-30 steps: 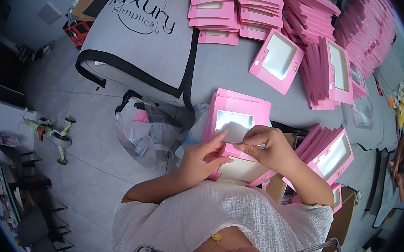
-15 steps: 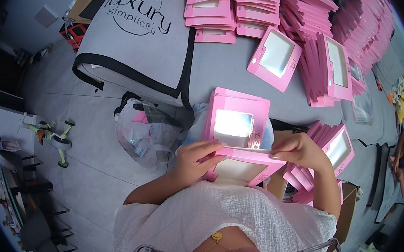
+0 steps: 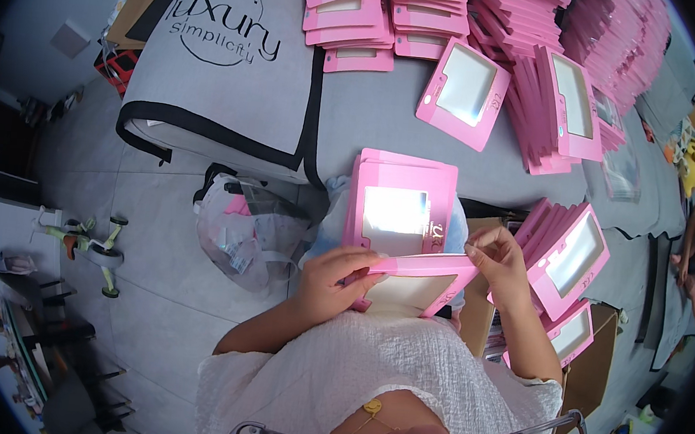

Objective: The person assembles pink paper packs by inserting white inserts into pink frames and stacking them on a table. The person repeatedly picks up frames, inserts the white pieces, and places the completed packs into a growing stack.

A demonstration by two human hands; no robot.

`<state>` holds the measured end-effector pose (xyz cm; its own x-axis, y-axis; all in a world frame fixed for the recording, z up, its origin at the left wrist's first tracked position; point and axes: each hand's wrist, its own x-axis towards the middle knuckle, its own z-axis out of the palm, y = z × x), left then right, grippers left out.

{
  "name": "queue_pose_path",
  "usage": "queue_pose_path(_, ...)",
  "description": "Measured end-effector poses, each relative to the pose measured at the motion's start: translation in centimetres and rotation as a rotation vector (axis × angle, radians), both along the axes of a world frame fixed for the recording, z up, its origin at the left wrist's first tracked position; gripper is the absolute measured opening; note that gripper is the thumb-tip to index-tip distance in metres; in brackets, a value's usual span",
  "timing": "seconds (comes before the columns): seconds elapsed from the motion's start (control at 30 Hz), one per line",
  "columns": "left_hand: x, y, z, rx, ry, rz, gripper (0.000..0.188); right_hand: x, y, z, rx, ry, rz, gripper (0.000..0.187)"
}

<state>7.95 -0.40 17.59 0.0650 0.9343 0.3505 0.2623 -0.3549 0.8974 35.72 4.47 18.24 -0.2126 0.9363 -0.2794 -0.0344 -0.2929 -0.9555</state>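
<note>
A flat pink window box (image 3: 426,266) stands tilted in front of my chest, its narrow top edge turned up. My left hand (image 3: 332,277) is closed on the box's left end, thumb on the near face and fingers along the top edge. With thumb and fingertips pinched, my right hand (image 3: 497,263) is at the upper right corner of the same box. Just beyond it, on my lap, lies a small stack of pink window boxes (image 3: 405,176), and light glares off the top one's clear window.
More pink window boxes (image 3: 560,289) fill a cardboard carton (image 3: 590,370) at my right. Several stacks of boxes (image 3: 346,39) cover the grey sofa (image 3: 373,112) ahead, with one loose box (image 3: 491,85) before them. A clear plastic bag (image 3: 251,233) sits on the floor at left.
My right hand has shifted slightly right and its fingers have moved from the top edge to the corner. The box's right end has tilted up a little. The left hand keeps its hold.
</note>
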Motion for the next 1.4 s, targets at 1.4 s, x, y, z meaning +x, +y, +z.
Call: queue_pose_path(1.4, -0.5, 4.4, -6.9, -0.134, -0.414, 0.139, 0.054, -4.9, 3.1, -5.8, 0.456, 0.086, -0.135, 0.042)
